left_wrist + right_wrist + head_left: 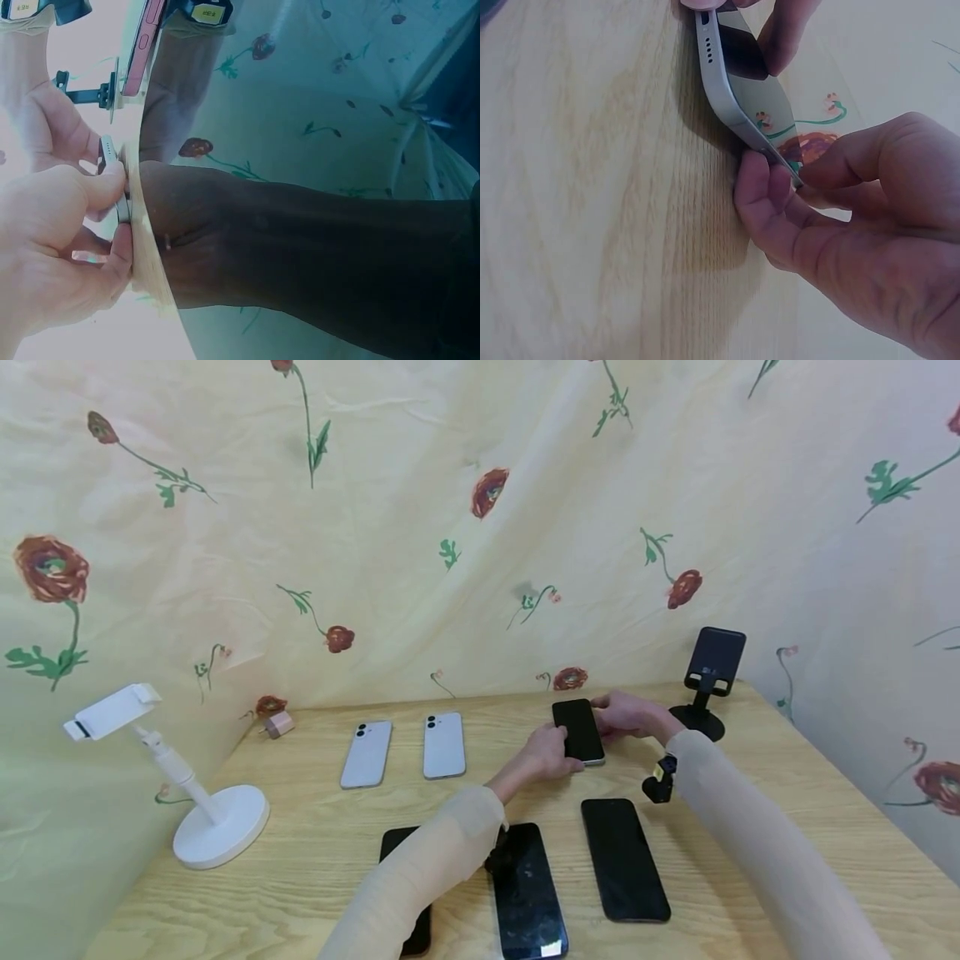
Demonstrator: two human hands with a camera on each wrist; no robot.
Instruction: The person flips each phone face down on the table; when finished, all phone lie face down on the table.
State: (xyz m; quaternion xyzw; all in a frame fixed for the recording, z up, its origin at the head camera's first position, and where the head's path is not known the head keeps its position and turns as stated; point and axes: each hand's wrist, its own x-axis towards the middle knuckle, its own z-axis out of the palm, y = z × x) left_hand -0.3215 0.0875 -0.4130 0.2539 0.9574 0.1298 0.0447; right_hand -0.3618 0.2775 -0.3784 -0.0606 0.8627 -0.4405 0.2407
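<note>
A smartphone (579,731) with a dark screen facing up and a pale metal edge is between both hands near the back right. My left hand (551,752) grips its near left side, thumb and fingers at the edge. On the opposite side, my right hand (626,714) pinches the far right edge. In the right wrist view the phone's silver side (718,86) shows a port and speaker holes, just over the wood, and the right hand (862,225) has thumb and curled fingers on its edge. The left wrist view shows the left hand (67,225) pinching the thin edge.
Two pale phones (367,754) lie face down at the back left. Dark-screened phones (625,860) lie in front, one partly under the left sleeve. A black phone stand (712,664) is at the back right, a white stand (221,827) at left. A small pink block (278,724) sits by the wall.
</note>
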